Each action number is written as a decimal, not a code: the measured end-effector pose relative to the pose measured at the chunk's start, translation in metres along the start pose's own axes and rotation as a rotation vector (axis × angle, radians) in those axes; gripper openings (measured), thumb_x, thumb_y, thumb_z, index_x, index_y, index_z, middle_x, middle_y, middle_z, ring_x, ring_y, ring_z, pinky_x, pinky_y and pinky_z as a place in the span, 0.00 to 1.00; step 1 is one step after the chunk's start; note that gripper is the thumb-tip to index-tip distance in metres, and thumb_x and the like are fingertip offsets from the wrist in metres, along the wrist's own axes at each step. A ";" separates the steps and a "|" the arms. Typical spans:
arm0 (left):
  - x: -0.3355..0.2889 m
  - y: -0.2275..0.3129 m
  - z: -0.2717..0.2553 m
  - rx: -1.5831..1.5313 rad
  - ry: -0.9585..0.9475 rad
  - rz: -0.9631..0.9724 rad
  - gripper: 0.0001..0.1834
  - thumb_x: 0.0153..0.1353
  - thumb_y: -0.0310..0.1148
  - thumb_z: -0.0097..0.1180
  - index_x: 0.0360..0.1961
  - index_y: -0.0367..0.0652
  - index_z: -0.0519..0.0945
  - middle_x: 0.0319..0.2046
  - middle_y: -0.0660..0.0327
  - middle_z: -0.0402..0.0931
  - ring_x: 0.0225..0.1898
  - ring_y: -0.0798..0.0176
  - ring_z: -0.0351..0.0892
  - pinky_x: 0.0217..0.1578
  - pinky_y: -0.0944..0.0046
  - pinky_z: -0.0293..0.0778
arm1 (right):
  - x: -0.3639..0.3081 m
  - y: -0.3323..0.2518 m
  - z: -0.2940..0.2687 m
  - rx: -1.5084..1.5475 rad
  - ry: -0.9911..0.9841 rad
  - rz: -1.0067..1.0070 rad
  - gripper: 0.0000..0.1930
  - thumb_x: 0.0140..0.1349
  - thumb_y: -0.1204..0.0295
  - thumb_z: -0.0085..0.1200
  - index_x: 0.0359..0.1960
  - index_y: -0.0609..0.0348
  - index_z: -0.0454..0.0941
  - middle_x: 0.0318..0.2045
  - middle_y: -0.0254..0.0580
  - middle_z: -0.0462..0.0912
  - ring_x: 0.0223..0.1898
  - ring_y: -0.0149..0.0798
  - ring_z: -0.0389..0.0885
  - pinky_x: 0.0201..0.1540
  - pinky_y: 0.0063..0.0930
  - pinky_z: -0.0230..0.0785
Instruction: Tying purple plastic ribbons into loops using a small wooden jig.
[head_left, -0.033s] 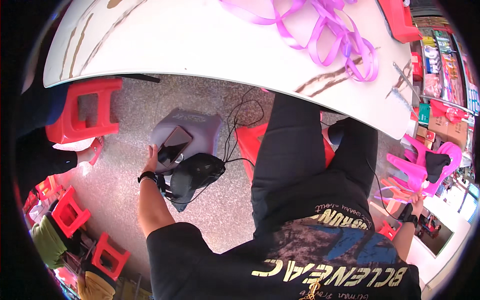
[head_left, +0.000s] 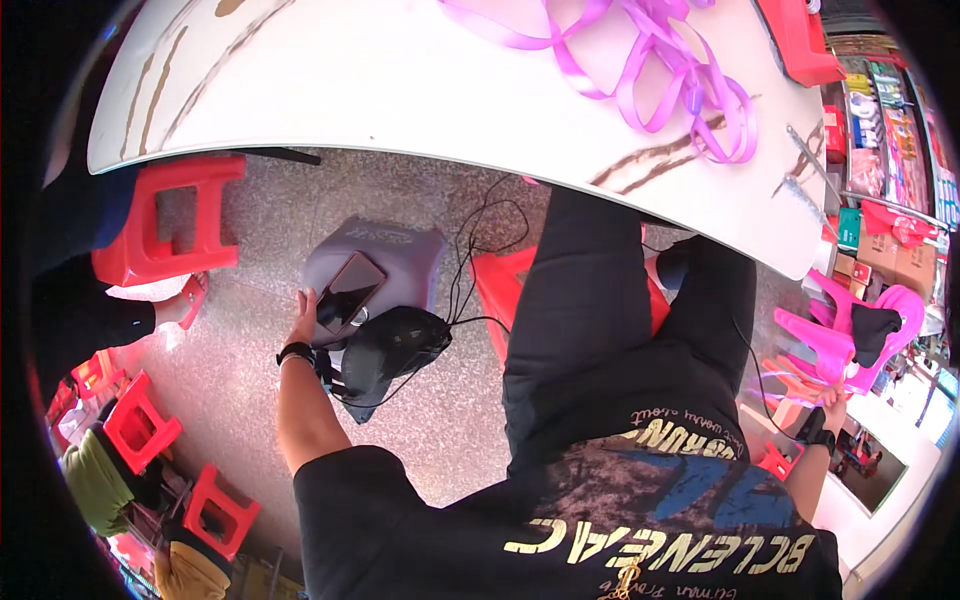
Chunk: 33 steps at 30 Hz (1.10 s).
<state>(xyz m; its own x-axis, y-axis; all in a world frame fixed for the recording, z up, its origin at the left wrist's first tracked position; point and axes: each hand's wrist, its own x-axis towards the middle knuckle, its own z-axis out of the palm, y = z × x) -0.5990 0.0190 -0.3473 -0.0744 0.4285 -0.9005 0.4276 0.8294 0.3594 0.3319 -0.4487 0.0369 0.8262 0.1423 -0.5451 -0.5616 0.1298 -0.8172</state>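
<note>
My left hand (head_left: pixel 303 320), fingers stretched out, is at the left edge of a grey plastic stool (head_left: pixel 408 245). A dark smartphone (head_left: pixel 352 290) lies on the stool beside those fingers, and a black bag (head_left: pixel 395 345) rests against the stool's near side. Far off to the right, my right hand (head_left: pixel 832 402) is closed beside a pink plastic chair (head_left: pixel 895 305). A thin pale purple ribbon (head_left: pixel 797 374) runs to its fingertips; the grip itself is small and partly hidden. More purple ribbon (head_left: pixel 650 100) lies loosely looped on the white table.
The white marbled table (head_left: pixel 350 80) spans the top of the view, with a thin metallic tool (head_left: pixel 812 165) near its right edge. Black cables (head_left: pixel 470 240) trail over the floor. Red stools (head_left: pixel 215 245) and seated people are at the left. Stocked shelves (head_left: pixel 885 130) stand at the far right.
</note>
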 end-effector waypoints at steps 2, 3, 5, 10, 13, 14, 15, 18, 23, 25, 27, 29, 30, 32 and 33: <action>0.009 -0.006 0.015 0.075 -0.012 -0.015 0.48 0.50 0.72 0.28 0.64 0.55 0.32 0.63 0.53 0.44 0.62 0.51 0.48 0.58 0.54 0.49 | 0.016 -0.017 -0.032 -0.058 -0.175 0.065 0.10 0.60 0.75 0.43 0.42 0.56 0.72 0.16 0.27 0.63 0.15 0.22 0.55 0.14 0.13 0.47; -0.002 -0.012 0.013 0.114 0.009 -0.029 0.49 0.50 0.72 0.28 0.64 0.55 0.32 0.63 0.53 0.44 0.62 0.51 0.47 0.59 0.54 0.48 | 0.017 -0.007 -0.023 -0.055 -0.180 0.084 0.10 0.60 0.75 0.43 0.42 0.56 0.72 0.16 0.27 0.63 0.15 0.22 0.55 0.14 0.13 0.47; -0.015 -0.018 0.014 0.193 0.036 -0.051 0.49 0.50 0.72 0.27 0.64 0.55 0.32 0.63 0.52 0.44 0.63 0.50 0.46 0.59 0.54 0.45 | 0.017 0.005 -0.013 0.081 -0.113 0.154 0.10 0.60 0.74 0.43 0.43 0.56 0.72 0.17 0.27 0.65 0.16 0.23 0.56 0.15 0.15 0.48; -0.022 -0.019 0.036 0.391 0.057 -0.083 0.49 0.49 0.73 0.25 0.64 0.54 0.33 0.63 0.49 0.45 0.64 0.48 0.42 0.61 0.53 0.40 | 0.025 0.014 -0.022 0.107 -0.135 0.178 0.10 0.59 0.74 0.44 0.42 0.57 0.73 0.18 0.28 0.66 0.16 0.24 0.57 0.16 0.16 0.49; -0.030 -0.029 0.045 0.394 0.088 -0.115 0.49 0.48 0.73 0.24 0.64 0.54 0.32 0.62 0.48 0.47 0.64 0.47 0.42 0.61 0.53 0.39 | 0.024 0.033 -0.010 0.136 -0.072 0.205 0.11 0.59 0.73 0.44 0.43 0.57 0.72 0.18 0.28 0.65 0.16 0.24 0.57 0.16 0.16 0.49; -0.021 -0.031 0.048 0.411 0.073 -0.086 0.50 0.48 0.74 0.23 0.64 0.54 0.32 0.62 0.48 0.47 0.64 0.46 0.43 0.61 0.53 0.39 | 0.018 0.039 -0.005 0.143 -0.031 0.181 0.11 0.59 0.73 0.44 0.43 0.57 0.72 0.18 0.28 0.65 0.16 0.24 0.57 0.15 0.16 0.48; -0.019 -0.040 0.049 0.421 0.063 -0.071 0.50 0.48 0.74 0.22 0.64 0.54 0.32 0.62 0.48 0.47 0.64 0.46 0.44 0.60 0.53 0.40 | 0.020 0.041 -0.003 0.140 -0.032 0.188 0.11 0.59 0.73 0.44 0.43 0.57 0.72 0.18 0.28 0.65 0.16 0.24 0.57 0.15 0.16 0.48; -0.008 -0.061 0.060 0.424 0.061 -0.057 0.47 0.50 0.71 0.22 0.64 0.55 0.32 0.62 0.48 0.47 0.63 0.44 0.46 0.60 0.52 0.41 | 0.022 0.044 0.001 0.116 -0.046 0.202 0.10 0.59 0.75 0.44 0.41 0.56 0.73 0.17 0.26 0.66 0.15 0.22 0.57 0.15 0.15 0.49; 0.004 -0.107 0.046 0.567 0.053 0.035 0.32 0.60 0.54 0.26 0.63 0.63 0.34 0.63 0.45 0.38 0.61 0.40 0.50 0.58 0.51 0.49 | 0.029 0.067 0.014 0.141 0.034 0.186 0.09 0.62 0.74 0.39 0.41 0.60 0.71 0.17 0.29 0.64 0.15 0.24 0.55 0.14 0.15 0.47; -0.005 -0.082 0.079 0.576 0.210 0.029 0.31 0.60 0.54 0.30 0.62 0.58 0.43 0.60 0.42 0.45 0.59 0.41 0.54 0.57 0.51 0.52 | 0.022 0.061 0.014 0.117 0.007 0.149 0.10 0.62 0.74 0.39 0.41 0.60 0.71 0.18 0.29 0.64 0.15 0.24 0.55 0.14 0.15 0.46; -0.047 -0.035 0.114 0.598 0.571 -0.020 0.30 0.59 0.54 0.37 0.58 0.48 0.61 0.52 0.36 0.60 0.54 0.41 0.62 0.53 0.53 0.58 | 0.015 0.057 0.013 0.096 -0.010 0.129 0.10 0.62 0.73 0.39 0.42 0.60 0.71 0.18 0.29 0.64 0.15 0.23 0.55 0.14 0.15 0.46; -0.083 -0.011 0.128 0.591 0.818 0.244 0.29 0.53 0.56 0.48 0.43 0.40 0.73 0.43 0.45 0.70 0.47 0.46 0.69 0.47 0.54 0.64 | 0.014 0.064 0.017 0.100 0.013 0.148 0.10 0.63 0.72 0.40 0.42 0.60 0.70 0.18 0.28 0.64 0.15 0.23 0.55 0.14 0.15 0.46; -0.099 0.010 0.135 0.437 0.564 0.296 0.28 0.50 0.56 0.52 0.39 0.40 0.74 0.42 0.48 0.70 0.45 0.49 0.70 0.44 0.55 0.66 | 0.015 0.068 0.018 0.103 0.014 0.157 0.10 0.63 0.72 0.40 0.42 0.60 0.70 0.18 0.28 0.64 0.15 0.23 0.55 0.14 0.15 0.46; -0.128 0.042 0.161 0.427 0.219 0.439 0.28 0.42 0.56 0.59 0.32 0.41 0.74 0.38 0.54 0.72 0.41 0.54 0.71 0.38 0.56 0.69 | 0.016 0.072 0.012 0.151 0.038 0.197 0.10 0.62 0.71 0.40 0.43 0.59 0.71 0.18 0.27 0.65 0.15 0.22 0.55 0.14 0.15 0.46; -0.138 0.053 0.176 0.571 0.131 0.533 0.28 0.39 0.56 0.62 0.30 0.42 0.74 0.36 0.57 0.72 0.40 0.57 0.72 0.36 0.57 0.70 | 0.020 0.072 0.008 0.152 0.040 0.200 0.10 0.62 0.71 0.40 0.43 0.59 0.71 0.18 0.27 0.65 0.15 0.22 0.55 0.14 0.15 0.46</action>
<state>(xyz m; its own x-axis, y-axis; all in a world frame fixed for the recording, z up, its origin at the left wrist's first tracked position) -0.4074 -0.0592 -0.2473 0.1801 0.7846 -0.5933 0.8288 0.2037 0.5211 0.3071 -0.4289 -0.0315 0.6971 0.1415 -0.7029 -0.7122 0.2499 -0.6560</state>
